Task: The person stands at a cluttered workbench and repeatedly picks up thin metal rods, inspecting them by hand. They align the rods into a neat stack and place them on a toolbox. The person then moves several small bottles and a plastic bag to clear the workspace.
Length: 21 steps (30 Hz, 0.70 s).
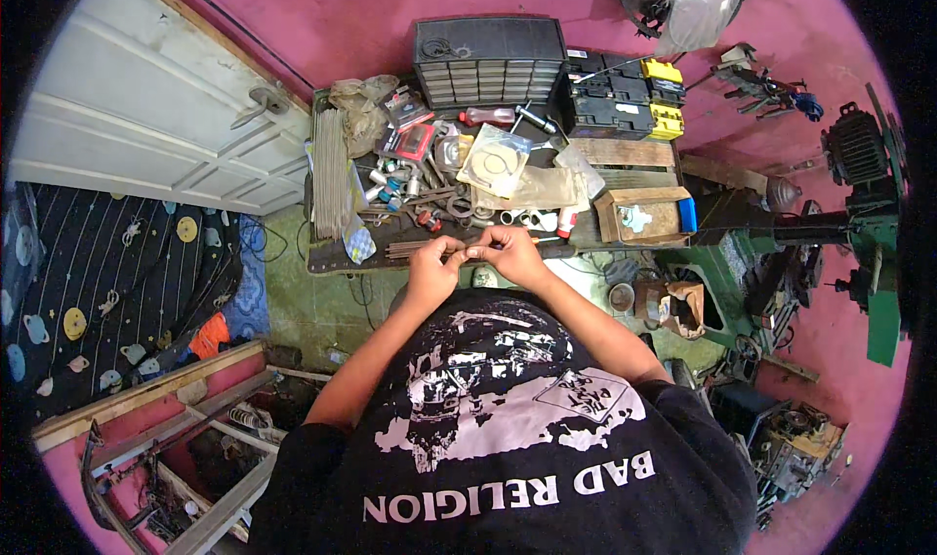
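"Brown rods (pixel 398 250): position?"

"Along the bench (pixel 327 258) front edge, beside the left hand (pixel 435 266); a narrow gap parts them from the blue packet (pixel 360 246)."

"Fingers?"

"Left and right hand (pixel 511 255): fingertips together; whether clamped on anything, cannot tell."

- Dark, cluttered workbench (pixel 332 255): front edge close by the left hand (pixel 434 264) and right hand (pixel 515 255).
- Thin brown rods (pixel 400 249): just left of the left hand.
- Stack of long, thin grey rods (pixel 330 179): farther left, beyond it.
- Black plastic cabinet with pale drawers (pixel 488 59): back, straight beyond both hands.
- Black cases with yellow latches (pixel 607 116): beyond, rightward.
- Open brown wooden box with blue end (pixel 671 217): right of the right hand.
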Each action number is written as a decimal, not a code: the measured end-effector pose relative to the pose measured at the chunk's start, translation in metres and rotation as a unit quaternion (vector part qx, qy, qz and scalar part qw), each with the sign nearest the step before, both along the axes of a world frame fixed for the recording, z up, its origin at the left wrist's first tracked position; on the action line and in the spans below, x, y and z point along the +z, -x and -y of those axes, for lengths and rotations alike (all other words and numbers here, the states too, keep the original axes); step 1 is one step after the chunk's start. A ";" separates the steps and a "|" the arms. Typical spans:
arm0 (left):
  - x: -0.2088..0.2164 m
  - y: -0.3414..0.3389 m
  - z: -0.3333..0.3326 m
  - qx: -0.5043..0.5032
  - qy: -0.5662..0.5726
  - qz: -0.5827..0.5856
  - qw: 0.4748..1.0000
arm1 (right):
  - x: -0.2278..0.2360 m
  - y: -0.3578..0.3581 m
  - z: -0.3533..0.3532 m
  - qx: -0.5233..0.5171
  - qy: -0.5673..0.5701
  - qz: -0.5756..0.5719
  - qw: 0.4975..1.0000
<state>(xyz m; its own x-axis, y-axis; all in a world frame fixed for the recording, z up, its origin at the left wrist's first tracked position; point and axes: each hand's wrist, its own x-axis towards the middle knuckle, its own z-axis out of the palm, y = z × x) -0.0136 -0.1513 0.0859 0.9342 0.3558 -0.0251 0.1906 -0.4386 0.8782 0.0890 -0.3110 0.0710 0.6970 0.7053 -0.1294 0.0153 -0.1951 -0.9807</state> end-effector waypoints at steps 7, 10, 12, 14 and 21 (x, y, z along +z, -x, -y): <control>-0.012 0.003 -0.001 -0.003 -0.021 -0.014 1.000 | -0.002 0.007 -0.005 -0.024 0.001 0.140 0.990; -0.017 0.003 -0.009 -0.082 -0.134 0.015 0.987 | -0.019 0.009 -0.008 -0.029 -0.011 -0.012 0.999; -0.008 0.004 -0.008 -0.096 -0.135 -0.012 0.986 | -0.035 0.011 -0.010 -0.036 -0.055 -0.181 0.981; -0.013 0.006 -0.009 -0.087 -0.119 0.008 0.989 | -0.041 0.016 -0.010 -0.047 -0.116 -0.372 0.920; -0.030 0.011 -0.012 -0.070 -0.115 0.008 0.991 | -0.035 0.011 -0.008 -0.044 -0.050 -0.352 0.934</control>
